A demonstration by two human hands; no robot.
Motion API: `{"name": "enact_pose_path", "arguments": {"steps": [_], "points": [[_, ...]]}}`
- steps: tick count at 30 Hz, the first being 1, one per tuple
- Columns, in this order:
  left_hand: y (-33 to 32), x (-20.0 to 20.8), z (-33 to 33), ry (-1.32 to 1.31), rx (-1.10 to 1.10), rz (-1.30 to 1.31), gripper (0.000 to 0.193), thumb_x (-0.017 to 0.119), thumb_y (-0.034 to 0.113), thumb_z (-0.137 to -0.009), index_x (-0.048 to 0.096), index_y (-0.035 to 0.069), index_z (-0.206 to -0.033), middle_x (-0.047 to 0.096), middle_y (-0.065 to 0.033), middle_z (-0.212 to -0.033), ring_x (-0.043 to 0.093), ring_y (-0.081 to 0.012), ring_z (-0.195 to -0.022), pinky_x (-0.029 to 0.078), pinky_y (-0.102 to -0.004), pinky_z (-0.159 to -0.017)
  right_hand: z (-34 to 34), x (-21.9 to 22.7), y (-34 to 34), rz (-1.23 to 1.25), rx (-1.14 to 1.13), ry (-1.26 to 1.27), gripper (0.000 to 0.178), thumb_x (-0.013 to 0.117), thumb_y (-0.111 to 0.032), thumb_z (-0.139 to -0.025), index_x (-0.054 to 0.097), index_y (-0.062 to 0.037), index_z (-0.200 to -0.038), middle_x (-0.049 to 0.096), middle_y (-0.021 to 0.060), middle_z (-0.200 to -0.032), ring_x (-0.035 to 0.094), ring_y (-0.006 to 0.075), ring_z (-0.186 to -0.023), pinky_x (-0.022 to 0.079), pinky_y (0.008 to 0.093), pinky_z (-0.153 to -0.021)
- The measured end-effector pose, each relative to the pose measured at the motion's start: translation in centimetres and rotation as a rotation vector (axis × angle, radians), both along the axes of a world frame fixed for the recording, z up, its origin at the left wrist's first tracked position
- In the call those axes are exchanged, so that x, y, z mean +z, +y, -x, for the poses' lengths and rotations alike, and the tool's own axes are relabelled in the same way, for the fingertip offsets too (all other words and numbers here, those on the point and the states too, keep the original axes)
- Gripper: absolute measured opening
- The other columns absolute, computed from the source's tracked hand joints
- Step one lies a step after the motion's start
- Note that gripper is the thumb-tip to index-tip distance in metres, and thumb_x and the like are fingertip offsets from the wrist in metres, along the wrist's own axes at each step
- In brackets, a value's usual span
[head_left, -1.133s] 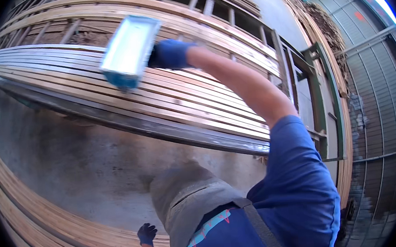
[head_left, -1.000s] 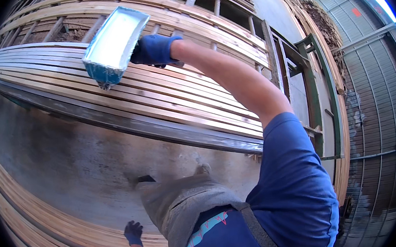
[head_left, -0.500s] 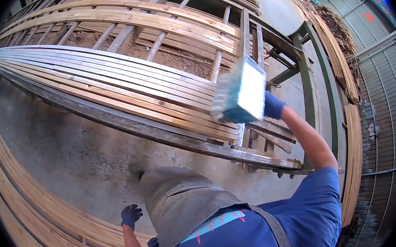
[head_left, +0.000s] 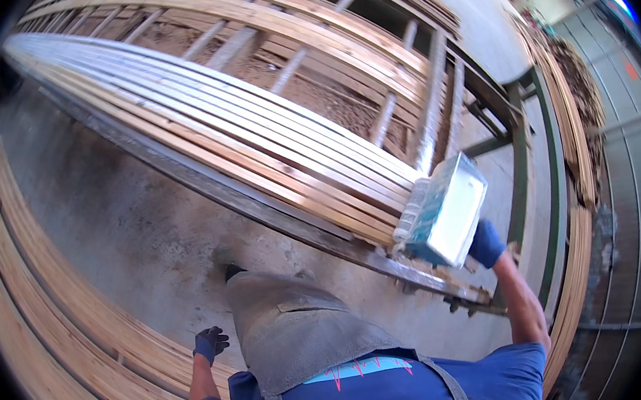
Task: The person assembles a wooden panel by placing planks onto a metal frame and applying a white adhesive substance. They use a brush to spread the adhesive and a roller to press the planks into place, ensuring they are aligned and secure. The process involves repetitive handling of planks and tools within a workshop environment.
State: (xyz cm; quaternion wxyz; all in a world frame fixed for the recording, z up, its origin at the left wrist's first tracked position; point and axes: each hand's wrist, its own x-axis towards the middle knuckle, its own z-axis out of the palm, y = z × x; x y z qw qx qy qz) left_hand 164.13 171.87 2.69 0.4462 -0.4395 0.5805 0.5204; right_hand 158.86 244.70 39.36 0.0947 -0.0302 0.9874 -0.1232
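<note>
My right hand (head_left: 486, 244), in a blue glove, is closed at the right side of a box-shaped roller applicator (head_left: 453, 213); its handle is hidden. The box has white and teal sides and a bright white inside. A white roller (head_left: 413, 209) along its left side is at the right-hand ends of a row of long boards (head_left: 277, 139). Several boards look whitish on top, while the nearest ones are bare wood. My left hand (head_left: 210, 343), in a dark glove, hangs at the lower left, fingers apart, holding nothing.
A metal rack (head_left: 198, 197) with cross bars carries the boards. More planks (head_left: 319, 13) lie farther back on it. Stacked timber (head_left: 55, 299) is beside me at left. A green frame (head_left: 520, 167) and long planks (head_left: 584, 253) stand at right.
My right hand has brought the roller applicator nearer and to the right, to the ends of the boards. The view has shifted a little. My left hand still hangs open.
</note>
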Motion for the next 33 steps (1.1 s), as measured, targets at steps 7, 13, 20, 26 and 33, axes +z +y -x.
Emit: {"name": "enact_pose_path", "arguments": {"steps": [7, 13, 20, 26, 33], "points": [[-4.9, -1.4, 0.2, 0.005, 0.274, -0.092, 0.028, 0.057, 0.028, -0.096, 0.061, 0.005, -0.11, 0.071, -0.0187, -0.088, 0.068, -0.03, -0.062, 0.045, -0.0335, -0.045, 23.6, -2.4, -17.8, 0.022, 0.35, 0.129, 0.019, 0.066, -0.021, -0.083, 0.07, -0.0075, -0.097, 0.068, 0.0197, -0.09, 0.066, 0.039, -0.083, 0.054, 0.0459, -0.077], [-7.2, -1.3, 5.0, 0.105, 0.363, -0.064, 0.029, 0.057, 0.029, -0.096, 0.061, 0.005, -0.113, 0.071, -0.0192, -0.088, 0.067, -0.0292, -0.061, 0.047, -0.0325, -0.047, 47.6, -1.4, -43.4, 0.091, 0.29, -0.055, 0.034, 0.056, -0.033, -0.092, 0.07, -0.0051, -0.106, 0.069, 0.0229, -0.102, 0.067, 0.0385, -0.093, 0.053, 0.0449, -0.083], [-11.8, -5.3, 9.3, 0.249, 0.438, -0.147, 0.034, 0.059, 0.032, -0.096, 0.061, 0.004, -0.115, 0.069, -0.0219, -0.09, 0.067, -0.0311, -0.072, 0.055, -0.0399, -0.058, 52.3, -4.0, -51.4, 0.28, 0.375, 0.204, 0.03, 0.058, -0.03, -0.087, 0.073, -0.0062, -0.097, 0.071, 0.0212, -0.098, 0.068, 0.0378, -0.092, 0.054, 0.0451, -0.079], [-7.6, -2.3, 9.7, 0.21, 0.24, -0.046, 0.03, 0.059, 0.031, -0.096, 0.063, 0.006, -0.112, 0.071, -0.0168, -0.09, 0.067, -0.0235, -0.067, 0.051, -0.0327, -0.051, 34.8, -3.6, -34.6, 0.016, 0.343, -0.08, 0.028, 0.06, -0.026, -0.088, 0.073, -0.004, -0.077, 0.066, 0.0177, -0.07, 0.067, 0.0333, -0.065, 0.054, 0.0413, -0.065], [-0.2, 0.0, 8.5, 0.15, -0.046, -0.039, 0.029, 0.055, 0.036, -0.096, 0.064, 0.013, -0.11, 0.073, -0.0105, -0.09, 0.068, -0.0208, -0.063, 0.048, -0.031, -0.051, 4.1, -3.6, -9.2, 0.249, -0.064, -0.065, 0.03, 0.069, -0.02, -0.086, 0.067, -0.0067, -0.113, 0.066, 0.0194, -0.114, 0.063, 0.0355, -0.107, 0.049, 0.0419, -0.093]]}}
